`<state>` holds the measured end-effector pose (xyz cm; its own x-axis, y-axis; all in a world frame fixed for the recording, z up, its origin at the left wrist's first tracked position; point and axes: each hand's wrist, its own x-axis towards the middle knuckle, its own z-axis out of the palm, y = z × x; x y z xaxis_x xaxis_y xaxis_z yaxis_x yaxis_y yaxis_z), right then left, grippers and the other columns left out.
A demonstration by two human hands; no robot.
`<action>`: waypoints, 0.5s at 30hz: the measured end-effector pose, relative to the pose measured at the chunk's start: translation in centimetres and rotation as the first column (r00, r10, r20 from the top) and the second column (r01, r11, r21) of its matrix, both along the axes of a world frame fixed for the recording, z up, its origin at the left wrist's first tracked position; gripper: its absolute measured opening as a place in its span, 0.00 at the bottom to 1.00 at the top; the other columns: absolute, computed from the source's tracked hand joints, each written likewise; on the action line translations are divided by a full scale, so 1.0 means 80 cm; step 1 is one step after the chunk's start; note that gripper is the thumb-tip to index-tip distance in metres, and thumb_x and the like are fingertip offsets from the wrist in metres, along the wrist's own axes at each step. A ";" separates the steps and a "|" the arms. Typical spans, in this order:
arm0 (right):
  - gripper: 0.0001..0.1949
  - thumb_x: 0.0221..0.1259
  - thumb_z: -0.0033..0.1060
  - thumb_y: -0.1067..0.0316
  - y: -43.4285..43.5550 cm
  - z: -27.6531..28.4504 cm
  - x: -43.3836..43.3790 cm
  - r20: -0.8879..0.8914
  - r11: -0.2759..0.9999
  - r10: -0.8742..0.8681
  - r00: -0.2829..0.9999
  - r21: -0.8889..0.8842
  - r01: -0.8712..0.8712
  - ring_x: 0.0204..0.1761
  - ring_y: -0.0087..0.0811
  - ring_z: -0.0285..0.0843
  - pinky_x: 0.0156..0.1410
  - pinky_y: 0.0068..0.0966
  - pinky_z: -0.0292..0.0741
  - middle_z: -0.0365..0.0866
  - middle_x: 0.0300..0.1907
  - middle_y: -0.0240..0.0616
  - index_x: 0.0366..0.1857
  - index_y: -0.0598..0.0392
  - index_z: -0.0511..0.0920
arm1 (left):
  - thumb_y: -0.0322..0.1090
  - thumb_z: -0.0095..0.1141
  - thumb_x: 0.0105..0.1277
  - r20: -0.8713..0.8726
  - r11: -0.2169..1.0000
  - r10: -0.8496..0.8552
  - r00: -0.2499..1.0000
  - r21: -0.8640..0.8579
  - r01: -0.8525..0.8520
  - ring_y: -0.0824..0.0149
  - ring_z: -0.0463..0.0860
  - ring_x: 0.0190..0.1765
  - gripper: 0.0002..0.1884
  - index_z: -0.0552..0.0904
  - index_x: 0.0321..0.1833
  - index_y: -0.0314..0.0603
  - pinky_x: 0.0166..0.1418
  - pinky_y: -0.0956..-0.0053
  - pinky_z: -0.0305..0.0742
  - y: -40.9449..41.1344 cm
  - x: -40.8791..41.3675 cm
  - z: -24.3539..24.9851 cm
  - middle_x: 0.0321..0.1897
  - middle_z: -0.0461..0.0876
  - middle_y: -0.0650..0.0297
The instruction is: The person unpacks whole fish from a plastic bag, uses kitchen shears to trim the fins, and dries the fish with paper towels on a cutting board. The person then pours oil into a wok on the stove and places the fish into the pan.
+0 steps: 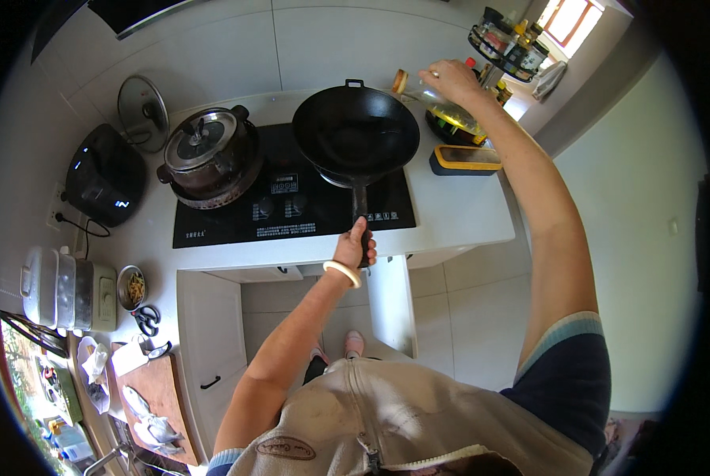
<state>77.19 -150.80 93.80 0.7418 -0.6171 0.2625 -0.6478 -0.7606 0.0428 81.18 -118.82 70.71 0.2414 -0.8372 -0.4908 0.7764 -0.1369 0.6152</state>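
My left hand is closed around the handle of a black wok on the right side of the black gas hob. At the upper right, my right hand is on a clear glass bottle of yellow oil. The bottle leans towards the wok, and its wooden-looking stopper points at the wok's right rim. Whether the bottle is lifted off its tray cannot be told. A dark pot with a glass lid stands on the hob's left burner.
A spice rack rises behind my right hand; a yellow-rimmed box lies below it. Left are a glass lid, black appliance, steamer, bowl, scissors, and a cutting board with fish and a cleaver.
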 end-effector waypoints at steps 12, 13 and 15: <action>0.20 0.66 0.54 0.46 0.000 -0.003 -0.001 -0.121 0.995 0.098 0.988 0.039 -0.094 0.44 0.47 0.84 0.53 0.41 0.77 0.86 0.39 0.47 0.37 0.52 0.87 | 0.69 0.40 0.71 0.140 0.999 0.029 0.990 0.033 -0.034 0.60 0.83 0.44 0.37 0.72 0.58 0.35 0.48 0.67 0.82 -0.001 -0.013 -0.012 0.47 0.81 0.50; 0.21 0.66 0.54 0.46 0.016 0.003 0.000 -0.128 0.992 0.110 0.986 0.081 -0.101 0.44 0.47 0.83 0.52 0.41 0.77 0.86 0.38 0.47 0.37 0.53 0.87 | 0.70 0.37 0.72 0.182 0.998 0.028 0.983 0.044 -0.036 0.57 0.82 0.51 0.40 0.71 0.63 0.35 0.53 0.65 0.81 0.009 -0.010 -0.009 0.53 0.79 0.48; 0.21 0.66 0.54 0.46 0.035 0.009 -0.001 -0.141 0.987 0.128 0.982 0.117 -0.111 0.43 0.48 0.83 0.52 0.41 0.77 0.86 0.38 0.48 0.36 0.54 0.87 | 0.69 0.35 0.73 0.254 0.991 0.043 0.966 0.114 -0.074 0.57 0.79 0.56 0.41 0.65 0.72 0.37 0.58 0.63 0.76 0.035 0.003 -0.038 0.58 0.77 0.51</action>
